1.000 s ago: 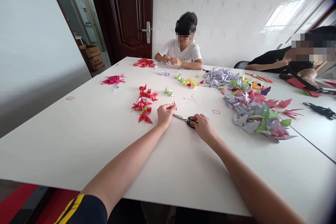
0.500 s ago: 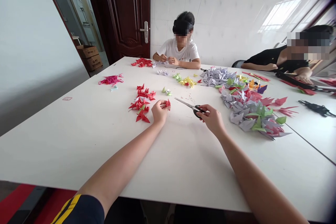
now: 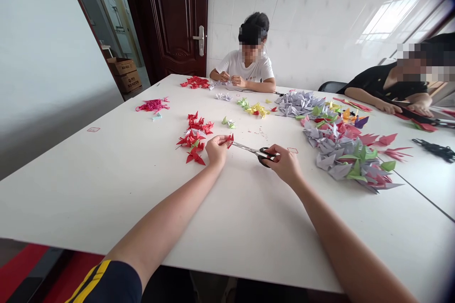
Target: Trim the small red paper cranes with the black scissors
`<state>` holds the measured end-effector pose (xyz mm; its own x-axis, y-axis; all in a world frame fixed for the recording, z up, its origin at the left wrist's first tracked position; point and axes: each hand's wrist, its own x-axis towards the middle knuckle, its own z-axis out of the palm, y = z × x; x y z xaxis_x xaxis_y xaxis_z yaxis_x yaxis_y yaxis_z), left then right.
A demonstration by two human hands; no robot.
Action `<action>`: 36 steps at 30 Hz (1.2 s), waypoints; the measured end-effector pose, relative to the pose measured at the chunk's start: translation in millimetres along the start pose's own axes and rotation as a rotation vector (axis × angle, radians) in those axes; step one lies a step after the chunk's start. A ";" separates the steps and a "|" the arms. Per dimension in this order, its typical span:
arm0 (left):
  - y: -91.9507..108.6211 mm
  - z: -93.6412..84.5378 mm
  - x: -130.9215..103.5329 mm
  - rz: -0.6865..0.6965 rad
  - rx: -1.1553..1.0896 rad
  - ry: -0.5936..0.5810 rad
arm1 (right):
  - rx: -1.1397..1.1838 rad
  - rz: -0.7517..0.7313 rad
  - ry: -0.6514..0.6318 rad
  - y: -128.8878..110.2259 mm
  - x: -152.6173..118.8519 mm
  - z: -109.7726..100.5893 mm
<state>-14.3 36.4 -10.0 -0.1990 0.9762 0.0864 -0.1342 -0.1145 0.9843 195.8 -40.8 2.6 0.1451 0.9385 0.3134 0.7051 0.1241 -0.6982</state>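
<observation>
Pinched in my left hand [image 3: 217,149] is a small red folded paper crane [image 3: 231,140], partly covered by the fingers. My right hand [image 3: 284,163] grips the black handles of a pair of scissors [image 3: 249,148]. The scissor tips point left and reach the red crane at my left fingertips; whether the blades close on the paper is too small to tell. A cluster of red paper cranes [image 3: 195,135] lies on the white table just left of my left hand. Two pale green cranes [image 3: 228,123] sit beyond it.
Right of my right hand spreads a large heap of grey, pink and green cranes [image 3: 341,151]. Yellow cranes [image 3: 260,110] and a pink string bundle [image 3: 153,105] lie farther back. One person [image 3: 245,64] sits opposite, handling folded paper; another person [image 3: 377,85] leans over the table at right.
The scissors have moved left, their tips now at the red crane in my left hand. The view has shifted slightly. The person at right has brought both hands together.
</observation>
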 end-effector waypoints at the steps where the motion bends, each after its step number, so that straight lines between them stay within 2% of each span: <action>1: -0.7 0.3 0.2 0.001 -0.005 -0.007 | -0.006 -0.002 -0.001 0.2 -0.2 1.3; 6: 0.1 0.7 -0.3 0.009 0.006 -0.015 | 0.013 -0.013 0.047 -3.0 -1.2 1.4; 12: 6.1 -0.5 -2.9 0.012 0.016 -0.015 | 0.059 0.027 0.039 -7.4 -0.9 -3.2; 36: 3.0 -1.5 -1.3 0.048 0.024 -0.051 | -0.071 -0.007 0.093 -11.3 -1.5 -7.6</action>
<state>-15.8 34.5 -7.4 -0.1551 0.9778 0.1410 -0.1017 -0.1578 0.9822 193.0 -46.1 14.9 0.2012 0.9033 0.3789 0.7530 0.1048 -0.6496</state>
